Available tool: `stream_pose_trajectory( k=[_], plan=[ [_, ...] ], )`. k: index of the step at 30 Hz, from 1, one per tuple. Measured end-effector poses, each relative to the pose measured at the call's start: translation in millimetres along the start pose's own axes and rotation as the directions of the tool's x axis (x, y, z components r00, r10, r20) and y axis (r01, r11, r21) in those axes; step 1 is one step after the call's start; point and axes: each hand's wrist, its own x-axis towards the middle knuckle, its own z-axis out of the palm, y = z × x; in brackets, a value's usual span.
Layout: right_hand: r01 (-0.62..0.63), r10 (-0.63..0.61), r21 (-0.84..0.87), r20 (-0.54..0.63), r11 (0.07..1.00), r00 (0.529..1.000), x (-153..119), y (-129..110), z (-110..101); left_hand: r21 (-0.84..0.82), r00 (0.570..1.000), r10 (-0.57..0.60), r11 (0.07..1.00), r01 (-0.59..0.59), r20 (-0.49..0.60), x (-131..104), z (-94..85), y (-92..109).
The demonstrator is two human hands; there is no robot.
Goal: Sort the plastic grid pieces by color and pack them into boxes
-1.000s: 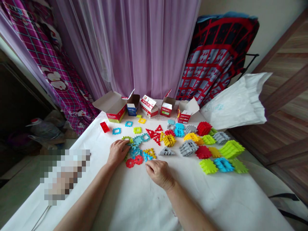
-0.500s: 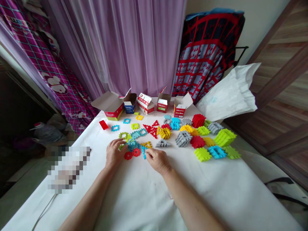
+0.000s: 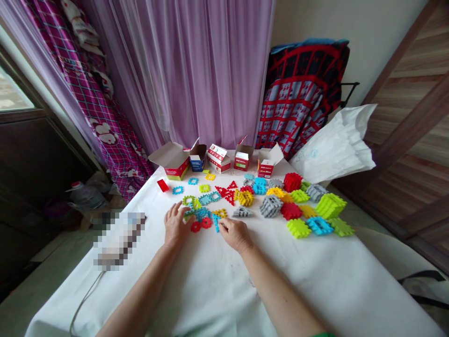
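My left hand rests by the left side of a flat cluster of toothed plastic building pieces, its fingers apart. Its fingertips are at a green building tile, partly hidden. Curled in, my right hand has thumb and finger pinched at the edge of a narrow blue building piece. Between the hands lie blue building tiles and two red round pieces. Yellow building pieces sit just behind the blue piece.
Stacked building tiles in several colours cover the right side. Red triangles lie mid-table. Open small boxes line the back, with a white bag at the back right. A blurred object with a cord lies at left.
The camera view has shifted, so the whole scene sits slightly farther right and lower. My left fingers look a little more spread; my right hand stays at the blue piece.
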Motion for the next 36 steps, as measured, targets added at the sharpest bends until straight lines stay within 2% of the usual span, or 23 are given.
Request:
stream_pose_trajectory(
  k=[3, 8, 11, 15, 19, 22, 25, 30, 36],
  plan=[
    [-0.001, 0.001, 0.011, -0.002, 1.0, 1.0, 1, 0, 1, -0.049, 0.991, 0.098, 0.994, -0.094, 0.092, 1, 1.9, 13],
    [-0.013, 0.013, 0.028, 0.003, 1.0, 1.0, 1, -1, 0, -0.181, 0.984, 0.123, 0.979, -0.098, 0.13, 13, 0.1, 19],
    [-0.009, 0.009, 0.046, 0.0, 0.999, 1.0, 1, -2, -1, -0.305, 0.99, 0.078, 0.952, -0.039, 0.117, 19, 0.5, 17],
    [-0.012, 0.012, 0.076, -0.004, 0.997, 1.0, 1, 0, 1, -0.48, 0.986, -0.103, 0.864, 0.153, 0.129, 21, 7.8, 18],
    [-0.012, 0.024, 0.157, -0.076, 0.988, 0.997, 2, 2, 6, -0.633, 0.921, -0.254, 0.67, 0.387, 0.294, 20, 15.7, 29],
    [-0.017, 0.054, 0.21, -0.174, 0.978, 0.983, 3, 3, 9, -0.701, 0.861, -0.277, 0.5, 0.508, 0.427, 20, 17.8, 41],
    [-0.006, 0.059, 0.232, -0.223, 0.973, 0.973, 6, 2, 10, -0.716, 0.807, -0.258, 0.373, 0.59, 0.531, 17, 18.0, 51],
    [0.004, 0.052, 0.245, -0.224, 0.97, 0.973, 9, 2, 7, -0.679, 0.731, -0.223, 0.273, 0.682, 0.645, 13, 14.8, 57],
    [0.063, -0.025, 0.191, -0.198, 0.979, 0.98, 10, 3, -1, -0.647, 0.686, -0.19, 0.232, 0.726, 0.702, 17, 7.2, 59]
  ],
)
